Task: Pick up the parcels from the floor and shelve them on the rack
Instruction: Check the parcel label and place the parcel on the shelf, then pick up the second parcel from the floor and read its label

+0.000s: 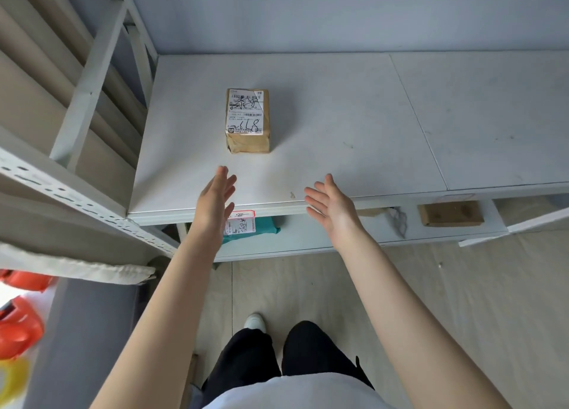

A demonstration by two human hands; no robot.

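Parcel: your brown box (248, 120) stands alone on the top shelf (338, 125) of the rack, label up, well in from the shelf's front edge and left of its middle.

Long axis: the box runs front to back, one short end facing you and the other toward the wall.

Left hand: your left hand (215, 200) hovers over the shelf's front edge, just short of the box and slightly left of its near end. The fingers (226, 177) are straight and spread, holding nothing.

Right hand: your right hand (331, 207) is also at the front edge, but well to the right of the box, palm turned inward. Its fingers (315, 194) are splayed open and empty.

Nearer hand: the left, clearly. The box lies ahead of its fingertips and a touch to the right.

Gap: neither hand touches the box.

Stage: I judge this parcel already shelved, with both hands free for the next pickup.

Lower shelf: beneath the box's shelf you can see a teal bag (255, 227) with a white label below your left hand, and a flat brown package (451, 213) far to the right.

Floor: no parcel shows on the visible floor (308, 285) by your feet, so the next one must lie outside this view.
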